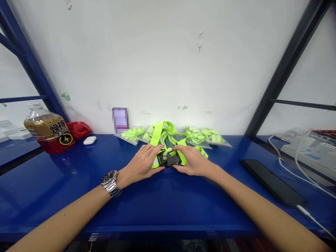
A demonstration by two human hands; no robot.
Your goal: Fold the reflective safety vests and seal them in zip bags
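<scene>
A neon yellow reflective strap harness (157,134) with silvery stripes lies on the blue table in front of me. Its black side-release buckle (173,159) is between my two hands. My left hand (143,159), wrist wearing a metal watch (111,182), pinches the left buckle piece and its webbing. With thumb and fingers my right hand (193,159) grips the right buckle piece. Both pieces sit close together at the middle; whether they are fully clicked in is hard to make out.
Several clear bags of folded yellow straps (214,136) lie along the wall. At left stand a drink bottle (49,127), a red plastic bag (78,129) and a white earphone case (90,140). A black phone (273,182) with a white cable lies at right. A purple-screened device (120,119) leans on the wall.
</scene>
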